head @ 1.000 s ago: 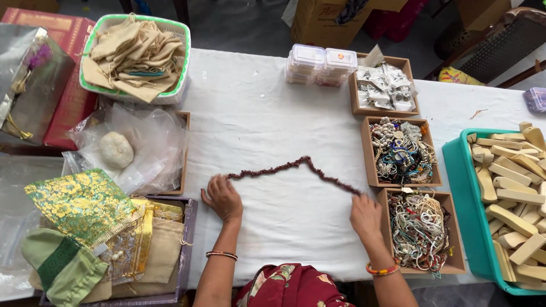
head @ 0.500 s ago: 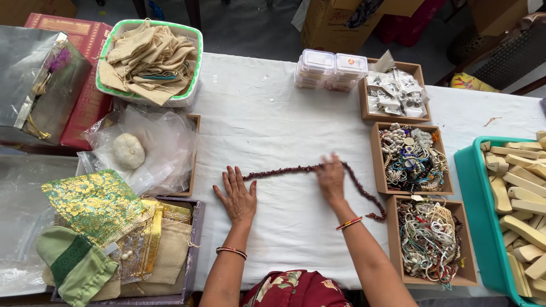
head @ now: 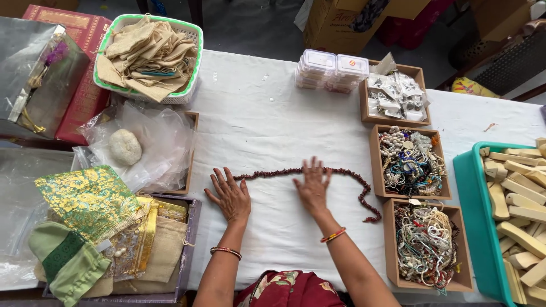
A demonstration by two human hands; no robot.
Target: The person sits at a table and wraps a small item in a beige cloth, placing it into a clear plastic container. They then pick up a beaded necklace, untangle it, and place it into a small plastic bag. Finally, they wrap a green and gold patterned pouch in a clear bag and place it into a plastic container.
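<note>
We have both hands flat on the white cloth-covered table [head: 261,113], fingers spread, gripping nothing. Our left hand [head: 230,195] rests palm down just beside the left end of the long string of dark red beads [head: 284,170], its fingertips close to the strand. Our right hand [head: 313,185] lies palm down with its fingertips touching the middle of the strand, pressing it against the cloth.

The bead string runs almost straight across the table from near our left hand to the right, then bends down and ends beside the lower brown cardboard tray of tangled pale bead necklaces [head: 427,239]. Above that tray sits a second brown tray of mixed coloured jewellery [head: 410,159], and above it a third brown tray of small clear packets [head: 393,94]. Clear plastic lidded boxes [head: 330,69] stand next to it.

At the far right a teal plastic bin [head: 475,199] holds pale wooden pieces. On our left lie a green-rimmed basket of beige cloth pouches [head: 149,54], crumpled clear plastic bags [head: 153,142], and a green and gold brocade pouch [head: 88,199].
</note>
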